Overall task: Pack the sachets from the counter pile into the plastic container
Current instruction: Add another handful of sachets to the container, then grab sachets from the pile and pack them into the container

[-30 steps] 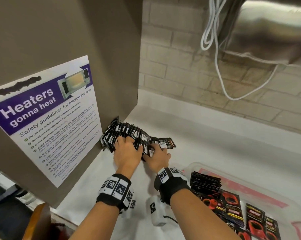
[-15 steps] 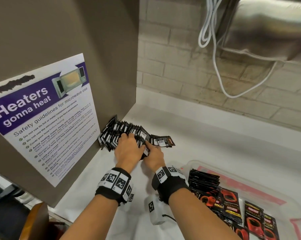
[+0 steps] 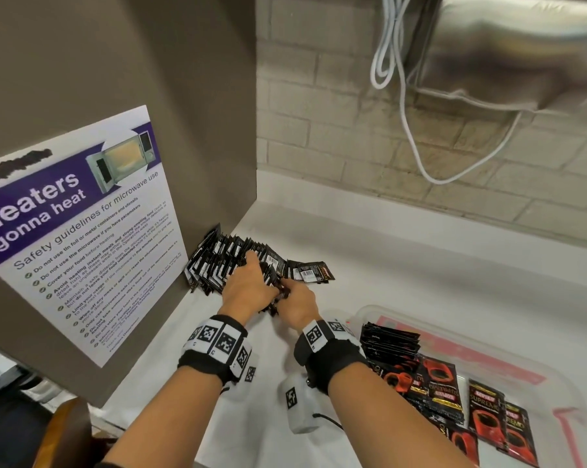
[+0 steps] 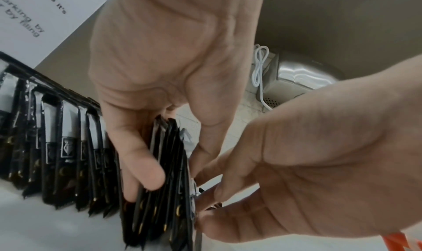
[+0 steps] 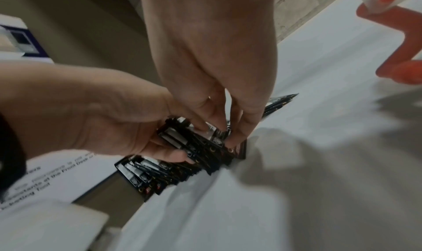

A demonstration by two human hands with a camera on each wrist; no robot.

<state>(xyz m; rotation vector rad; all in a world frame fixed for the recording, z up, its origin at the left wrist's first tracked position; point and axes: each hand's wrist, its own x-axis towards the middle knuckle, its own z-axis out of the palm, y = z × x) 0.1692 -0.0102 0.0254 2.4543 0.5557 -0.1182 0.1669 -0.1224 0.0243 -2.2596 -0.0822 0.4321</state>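
Two hands meet at the near end of a fanned row of black sachets leaning against the brown cabinet side on the white counter. Right of them, well apart, sits the clear plastic container with red clips, already holding coffee sachets. Left hand clamps a standing bundle of sachets between thumb and fingers; right hand pinches that bundle's edge from the right.
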